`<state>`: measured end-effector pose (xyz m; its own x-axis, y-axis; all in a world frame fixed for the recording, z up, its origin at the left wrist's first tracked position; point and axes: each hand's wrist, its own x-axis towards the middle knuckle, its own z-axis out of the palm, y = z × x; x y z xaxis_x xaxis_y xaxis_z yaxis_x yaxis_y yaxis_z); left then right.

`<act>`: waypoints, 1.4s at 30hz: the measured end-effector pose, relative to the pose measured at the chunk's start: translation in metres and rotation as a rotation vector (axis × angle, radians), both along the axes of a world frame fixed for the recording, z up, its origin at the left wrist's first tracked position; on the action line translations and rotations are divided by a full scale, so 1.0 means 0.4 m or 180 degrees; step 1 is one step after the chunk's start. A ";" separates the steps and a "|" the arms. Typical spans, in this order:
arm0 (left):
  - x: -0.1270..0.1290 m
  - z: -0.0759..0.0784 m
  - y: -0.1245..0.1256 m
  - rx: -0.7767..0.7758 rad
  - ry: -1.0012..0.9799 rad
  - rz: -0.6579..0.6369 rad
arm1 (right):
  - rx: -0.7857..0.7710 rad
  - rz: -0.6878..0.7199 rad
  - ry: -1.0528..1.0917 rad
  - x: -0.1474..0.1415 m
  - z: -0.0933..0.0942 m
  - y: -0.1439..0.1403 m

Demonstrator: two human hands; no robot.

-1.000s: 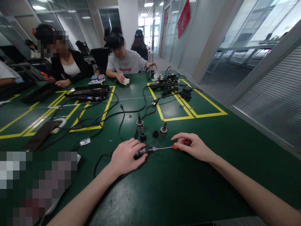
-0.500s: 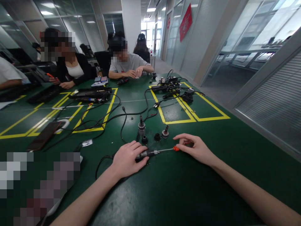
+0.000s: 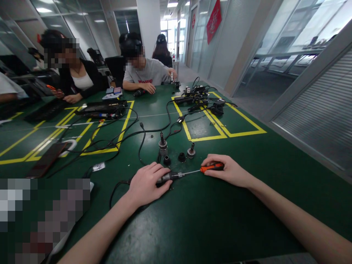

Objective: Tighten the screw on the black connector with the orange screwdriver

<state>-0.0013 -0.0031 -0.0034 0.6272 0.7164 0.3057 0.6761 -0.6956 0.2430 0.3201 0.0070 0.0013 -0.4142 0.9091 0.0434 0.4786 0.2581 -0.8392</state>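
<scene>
Screwdriver lying between both sets of fingers, right hand pinching its orange handle, left hand curling tight around the dark cylindrical tool; keeping shaft level, tip seated squarely.

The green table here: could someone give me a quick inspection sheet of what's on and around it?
Surface: green table with yellow taped rectangles.
Job's things: a corded tool lies flat; an orange-handled screwdriver meets its front end.
Clutter: four small metal and black parts behind the tool; a dark phone at left.
Hands: left hand grips the tool; right hand grips the screwdriver handle.
Cables: black cables snake across the middle.
Surroundings: two seated people at the far end; glass partitions beyond.
</scene>
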 end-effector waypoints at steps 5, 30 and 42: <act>-0.001 0.002 0.000 -0.0020 -0.0022 -0.0019 | 0.0198 0.0313 -0.0283 0.002 -0.001 -0.005; 0.006 0.004 -0.006 -0.0082 0.0010 0.0028 | 0.0650 0.0491 -0.0397 -0.001 -0.003 -0.018; 0.004 0.008 -0.004 -0.0103 -0.0007 -0.0014 | 0.0807 0.0546 -0.0265 0.001 -0.012 -0.016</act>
